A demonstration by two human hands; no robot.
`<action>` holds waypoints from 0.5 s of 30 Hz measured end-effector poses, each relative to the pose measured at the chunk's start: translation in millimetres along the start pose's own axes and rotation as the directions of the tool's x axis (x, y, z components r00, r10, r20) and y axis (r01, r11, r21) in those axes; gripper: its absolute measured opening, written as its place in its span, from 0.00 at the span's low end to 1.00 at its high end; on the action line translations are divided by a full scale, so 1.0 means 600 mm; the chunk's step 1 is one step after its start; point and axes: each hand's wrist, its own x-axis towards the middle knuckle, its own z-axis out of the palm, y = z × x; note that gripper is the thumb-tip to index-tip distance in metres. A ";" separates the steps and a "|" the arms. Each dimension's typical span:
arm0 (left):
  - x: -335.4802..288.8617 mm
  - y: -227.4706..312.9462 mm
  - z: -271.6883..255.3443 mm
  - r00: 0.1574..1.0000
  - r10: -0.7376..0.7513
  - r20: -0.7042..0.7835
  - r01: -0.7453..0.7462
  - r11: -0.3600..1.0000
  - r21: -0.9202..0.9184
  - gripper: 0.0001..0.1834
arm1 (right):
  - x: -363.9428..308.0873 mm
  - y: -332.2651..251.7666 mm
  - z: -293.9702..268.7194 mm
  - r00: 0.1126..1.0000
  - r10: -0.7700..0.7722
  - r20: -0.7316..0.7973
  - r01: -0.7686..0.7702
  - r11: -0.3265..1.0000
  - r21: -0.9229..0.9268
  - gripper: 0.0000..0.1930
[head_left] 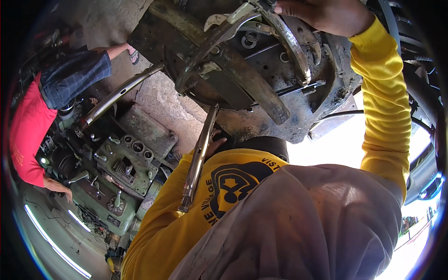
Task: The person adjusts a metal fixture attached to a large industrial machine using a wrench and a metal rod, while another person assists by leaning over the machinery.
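Note:
My right hand (322, 16), at the end of a yellow sleeve, curls at the top over the joint of a curved metal piece (287, 39). Its steel arms spread down from there over a worn metal tabletop (261, 128). Thick rusty bars (252, 77) and loose washers (249, 41) lie beneath and beside them. Only a few fingers of my left hand (215, 143) show, low beside my body, partly behind a slanting metal tube (199, 161); what they touch is hidden. Grey cloth (298, 228) covers much of my yellow shirt.
At left a person in a red shirt (30, 135) stands with one hand over a green lathe (105, 196). A second metal tube (119, 98) slants out from the tabletop on that side. Bright daylight and part of a vehicle (422, 175) show at right.

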 end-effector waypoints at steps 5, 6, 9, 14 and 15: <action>-0.004 -0.035 0.021 0.998 0.012 -0.062 -0.016 0.998 -0.063 0.26 | 0.018 0.002 -0.012 0.995 0.048 0.092 -0.053 0.997 0.055 0.07; -0.004 -0.037 0.023 0.998 0.011 -0.061 -0.015 0.998 -0.068 0.26 | 0.021 0.001 -0.012 0.994 0.047 0.097 -0.053 0.997 0.057 0.07; -0.005 -0.028 0.014 1.000 -0.005 -0.016 0.004 0.995 -0.101 0.26 | 0.039 0.002 -0.013 0.983 0.070 0.170 -0.070 0.998 -0.009 0.07; -0.006 -0.019 0.007 0.999 -0.042 0.007 0.043 0.992 -0.120 0.27 | 0.089 0.004 -0.015 0.976 0.055 0.209 -0.022 0.987 -0.161 0.04; -0.006 -0.020 0.007 0.999 -0.040 0.011 0.042 0.992 -0.116 0.27 | 0.099 -0.002 -0.018 0.945 0.166 0.282 -0.105 0.970 -0.221 0.03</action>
